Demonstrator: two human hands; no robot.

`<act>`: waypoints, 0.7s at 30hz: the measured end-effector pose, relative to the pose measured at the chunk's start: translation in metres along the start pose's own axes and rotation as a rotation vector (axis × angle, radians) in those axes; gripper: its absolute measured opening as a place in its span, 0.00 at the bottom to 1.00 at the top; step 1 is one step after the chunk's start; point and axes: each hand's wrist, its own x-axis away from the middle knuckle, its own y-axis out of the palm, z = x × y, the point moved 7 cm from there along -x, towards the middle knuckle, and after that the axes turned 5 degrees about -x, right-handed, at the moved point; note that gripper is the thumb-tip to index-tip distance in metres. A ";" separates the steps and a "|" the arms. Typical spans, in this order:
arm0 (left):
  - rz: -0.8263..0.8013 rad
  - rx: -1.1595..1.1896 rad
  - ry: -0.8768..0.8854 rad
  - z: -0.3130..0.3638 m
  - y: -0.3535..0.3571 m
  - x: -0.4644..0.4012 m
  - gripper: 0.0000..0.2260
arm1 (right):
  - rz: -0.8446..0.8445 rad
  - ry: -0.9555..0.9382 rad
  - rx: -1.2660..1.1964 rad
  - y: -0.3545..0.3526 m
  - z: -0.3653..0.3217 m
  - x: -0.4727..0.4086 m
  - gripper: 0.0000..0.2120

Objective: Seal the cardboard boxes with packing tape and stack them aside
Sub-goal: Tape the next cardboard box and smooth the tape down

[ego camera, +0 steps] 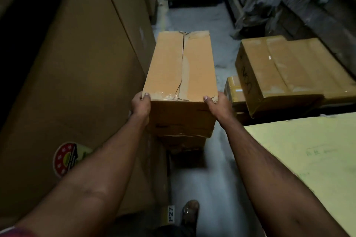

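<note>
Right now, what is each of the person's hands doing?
Left hand: grips the near left corner of the cardboard box, thumb on top.
Right hand: grips the near right corner of the same box, thumb on top.

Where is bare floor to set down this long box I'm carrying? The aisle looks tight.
Bare concrete floor runs ahead, between the tall cartons on the left and the taped boxes on the right. The yellow sheet at near right is also bare. Both hands grip the long box, which fills mid-aisle.
</note>
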 end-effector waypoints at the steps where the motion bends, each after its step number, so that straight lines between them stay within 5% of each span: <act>1: -0.010 0.018 0.031 0.011 0.001 0.014 0.05 | 0.020 -0.010 -0.004 -0.016 -0.005 0.013 0.25; 11: -0.292 0.175 0.276 0.078 0.081 0.195 0.08 | 0.387 -0.087 -0.107 -0.225 0.025 0.174 0.25; 13: -0.358 0.165 0.277 0.079 0.113 0.231 0.16 | 0.465 -0.072 -0.121 -0.265 0.047 0.212 0.24; 17: -0.552 0.113 0.323 0.073 0.174 0.324 0.07 | 0.623 0.006 -0.131 -0.331 0.111 0.287 0.26; 21: -0.736 0.112 0.345 0.052 0.230 0.410 0.10 | 0.756 0.115 -0.139 -0.382 0.173 0.356 0.26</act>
